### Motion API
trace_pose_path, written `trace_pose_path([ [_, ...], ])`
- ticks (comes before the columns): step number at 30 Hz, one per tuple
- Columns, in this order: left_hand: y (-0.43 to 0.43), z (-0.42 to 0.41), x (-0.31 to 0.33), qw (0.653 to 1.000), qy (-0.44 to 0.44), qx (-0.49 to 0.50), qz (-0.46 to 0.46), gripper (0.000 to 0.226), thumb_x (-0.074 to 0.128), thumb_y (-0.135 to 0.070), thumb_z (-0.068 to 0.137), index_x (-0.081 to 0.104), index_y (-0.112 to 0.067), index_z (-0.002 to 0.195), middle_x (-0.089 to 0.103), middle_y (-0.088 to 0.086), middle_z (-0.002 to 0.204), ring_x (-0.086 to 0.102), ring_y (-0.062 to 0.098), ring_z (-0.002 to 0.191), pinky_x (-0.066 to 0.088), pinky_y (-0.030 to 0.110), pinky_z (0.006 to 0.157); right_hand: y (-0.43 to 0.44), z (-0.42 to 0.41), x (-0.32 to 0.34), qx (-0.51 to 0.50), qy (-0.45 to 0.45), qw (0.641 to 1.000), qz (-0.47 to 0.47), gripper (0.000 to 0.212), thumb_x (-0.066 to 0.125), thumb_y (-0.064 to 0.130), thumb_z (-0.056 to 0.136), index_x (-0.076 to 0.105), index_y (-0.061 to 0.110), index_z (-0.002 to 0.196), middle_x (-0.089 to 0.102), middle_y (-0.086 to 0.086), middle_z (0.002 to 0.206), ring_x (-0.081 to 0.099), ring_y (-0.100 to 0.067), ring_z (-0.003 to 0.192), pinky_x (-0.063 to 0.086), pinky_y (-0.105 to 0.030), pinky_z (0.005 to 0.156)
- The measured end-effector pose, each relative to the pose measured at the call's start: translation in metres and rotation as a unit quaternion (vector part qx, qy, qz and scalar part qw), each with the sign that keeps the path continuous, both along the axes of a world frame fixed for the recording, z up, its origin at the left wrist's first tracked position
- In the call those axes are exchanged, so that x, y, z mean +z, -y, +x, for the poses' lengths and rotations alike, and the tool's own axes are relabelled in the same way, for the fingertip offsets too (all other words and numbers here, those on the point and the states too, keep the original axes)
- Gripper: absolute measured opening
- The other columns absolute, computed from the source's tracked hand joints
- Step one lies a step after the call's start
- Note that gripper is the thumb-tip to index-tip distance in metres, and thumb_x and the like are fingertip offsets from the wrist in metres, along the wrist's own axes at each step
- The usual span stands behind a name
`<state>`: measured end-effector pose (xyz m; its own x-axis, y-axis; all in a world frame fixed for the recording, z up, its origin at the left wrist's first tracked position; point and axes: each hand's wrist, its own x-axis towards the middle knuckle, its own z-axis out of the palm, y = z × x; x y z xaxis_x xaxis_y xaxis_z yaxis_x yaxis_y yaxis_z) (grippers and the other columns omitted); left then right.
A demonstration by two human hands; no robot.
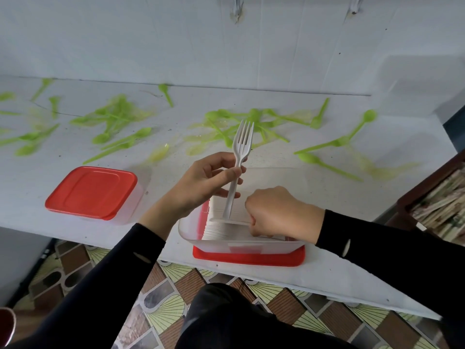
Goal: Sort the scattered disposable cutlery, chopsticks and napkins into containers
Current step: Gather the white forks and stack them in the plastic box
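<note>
Pinching a white fork (239, 170) upright, tines up, the left hand (201, 183) curls thumb and fingers round its handle. Just right of it, the right hand (274, 212) sits fisted inside the clear container (191, 230) on stacked white forks (221, 229); whether it grips anything is hidden. The container's front label (245, 248) is too blurred to read. Green spoons (327, 167) lie beyond both hands.

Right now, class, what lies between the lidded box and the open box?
Between lidded box and open box, only the left forearm crosses bare table; head view.
</note>
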<state>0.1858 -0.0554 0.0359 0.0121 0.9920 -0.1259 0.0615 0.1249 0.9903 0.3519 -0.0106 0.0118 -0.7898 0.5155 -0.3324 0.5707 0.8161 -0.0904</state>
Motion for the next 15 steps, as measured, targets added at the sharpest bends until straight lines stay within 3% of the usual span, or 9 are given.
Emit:
trace_pose_path([
  [4, 0.001, -0.001, 0.0, 1.0, -0.005, -0.002, -0.006, 0.027, 0.063, -0.013, 0.09, 0.061, 0.002, 0.113, 0.066, 0.013, 0.106, 0.067, 0.02, 0.091, 0.059, 0.037, 0.074, -0.003, 0.001, 0.002, -0.018, 0.021, 0.999, -0.016, 0.018, 0.061, 0.031, 0.083, 0.058, 0.014, 0.088, 0.064, -0.002, 0.085, 0.061, -0.023, 0.075, 0.041, -0.029, 0.059],
  [7, 0.002, -0.001, 0.0, 0.999, -0.018, -0.03, -0.027, 0.043, 0.075, -0.022, 0.082, 0.062, 0.003, 0.114, 0.068, 0.018, 0.108, 0.069, 0.021, 0.092, 0.059, 0.038, 0.079, -0.011, 0.003, 0.006, -0.054, 0.056, 0.993, -0.092, 0.018, 0.064, 0.036, 0.082, 0.058, 0.019, 0.084, 0.07, 0.003, 0.067, 0.067, -0.017, 0.073, 0.048, -0.028, 0.065],
  [11, 0.007, -0.003, 0.003, 0.993, -0.035, -0.099, -0.058, 0.035, 0.075, -0.032, 0.077, 0.069, -0.015, 0.107, 0.071, 0.009, 0.112, 0.069, 0.024, 0.096, 0.056, 0.048, 0.089, -0.03, 0.006, 0.006, -0.099, 0.056, 0.973, -0.202, 0.026, 0.072, 0.041, 0.082, 0.057, 0.019, 0.079, 0.071, 0.007, 0.06, 0.064, -0.015, 0.064, 0.048, -0.026, 0.062],
  [15, 0.014, -0.01, 0.009, 0.972, -0.053, -0.204, -0.099, 0.025, 0.069, -0.03, 0.088, 0.069, -0.018, 0.11, 0.07, 0.004, 0.117, 0.068, 0.024, 0.103, 0.057, 0.038, 0.083, -0.041, 0.006, 0.005, -0.138, 0.041, 0.941, -0.307, 0.025, 0.066, 0.034, 0.092, 0.059, 0.01, 0.092, 0.066, 0.003, 0.064, 0.053, -0.014, 0.053, 0.043, -0.022, 0.047],
])
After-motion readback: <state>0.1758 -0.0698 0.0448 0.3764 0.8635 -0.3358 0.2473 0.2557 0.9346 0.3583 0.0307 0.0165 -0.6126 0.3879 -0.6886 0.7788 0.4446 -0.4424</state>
